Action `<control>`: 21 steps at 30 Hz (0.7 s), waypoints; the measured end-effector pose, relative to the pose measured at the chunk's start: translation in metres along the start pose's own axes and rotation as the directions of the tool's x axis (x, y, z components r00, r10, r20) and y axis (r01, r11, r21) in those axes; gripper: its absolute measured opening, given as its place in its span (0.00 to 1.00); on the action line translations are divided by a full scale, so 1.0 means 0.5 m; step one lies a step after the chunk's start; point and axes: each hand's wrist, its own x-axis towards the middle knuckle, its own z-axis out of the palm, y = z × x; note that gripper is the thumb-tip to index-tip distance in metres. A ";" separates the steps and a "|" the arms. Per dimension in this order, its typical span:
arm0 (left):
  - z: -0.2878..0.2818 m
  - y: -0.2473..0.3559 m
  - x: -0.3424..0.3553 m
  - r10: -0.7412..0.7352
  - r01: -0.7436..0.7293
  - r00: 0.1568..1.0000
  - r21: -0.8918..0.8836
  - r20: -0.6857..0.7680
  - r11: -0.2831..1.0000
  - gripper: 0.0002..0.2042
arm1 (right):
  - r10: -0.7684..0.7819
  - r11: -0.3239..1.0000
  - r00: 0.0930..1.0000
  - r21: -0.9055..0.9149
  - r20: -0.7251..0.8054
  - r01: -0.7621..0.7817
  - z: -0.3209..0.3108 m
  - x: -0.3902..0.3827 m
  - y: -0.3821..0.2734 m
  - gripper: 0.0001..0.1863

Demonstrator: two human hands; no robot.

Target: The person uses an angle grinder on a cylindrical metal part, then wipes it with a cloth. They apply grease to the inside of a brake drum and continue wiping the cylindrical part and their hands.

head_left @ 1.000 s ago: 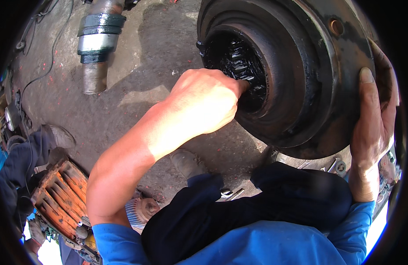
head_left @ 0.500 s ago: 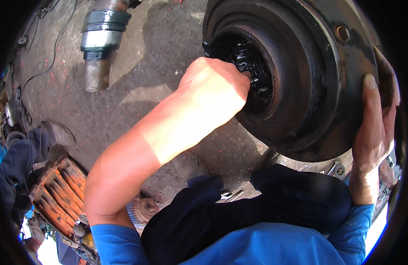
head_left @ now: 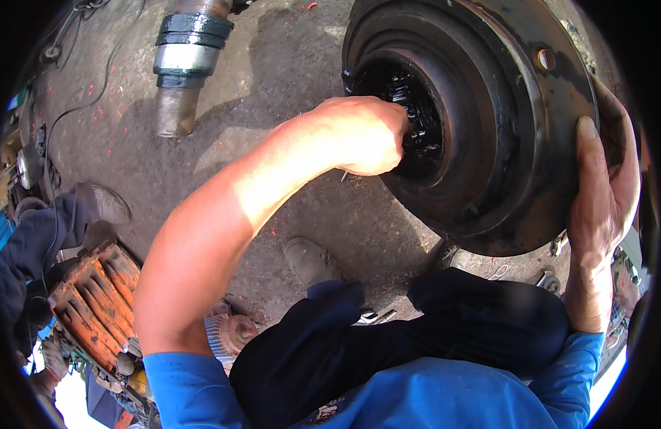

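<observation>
A large dark steel flanged part (head_left: pixel 516 171) with stepped rings and a bolt hole fills the upper right. Thick glossy black grease coats its central bore (head_left: pixel 416 107). My left hand (head_left: pixel 366 136) is at the mouth of that bore, fingers curled and their tips hidden inside, so anything in them is out of sight. My right hand (head_left: pixel 598 200) grips the outer rim, thumb on the front face and fingers round the back. At upper left lies a stepped metal shaft (head_left: pixel 176 107) with greased bands and a bright collar.
An orange ribbed casting (head_left: pixel 94 300) lies at lower left beside another person's leg and boot (head_left: pixel 109 204). A finned rusty part (head_left: pixel 230 329) and wrenches (head_left: pixel 373 317) lie near my knees. A cable (head_left: pixel 94 96) crosses the concrete floor (head_left: pixel 259 200).
The shaft and the flanged part sit further right in view than earlier. My left forearm is angled flatter, with the hand still at the bore, having shifted slightly within it.
</observation>
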 end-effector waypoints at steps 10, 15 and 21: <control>0.012 -0.010 -0.013 0.180 -0.098 0.968 -0.396 0.177 0.913 0.20 | -0.003 0.999 1.000 0.033 -0.026 0.004 0.005 -0.004 -0.013 0.26; 0.032 -0.032 -0.042 0.196 -0.192 0.980 -0.318 -0.021 0.929 0.12 | -0.018 1.000 0.999 -0.024 -0.037 0.017 0.014 -0.005 -0.013 0.25; 0.023 -0.009 -0.086 0.057 -0.062 0.995 -0.056 -0.087 0.997 0.21 | -0.016 0.997 1.000 -0.078 -0.007 0.015 0.018 -0.006 -0.003 0.25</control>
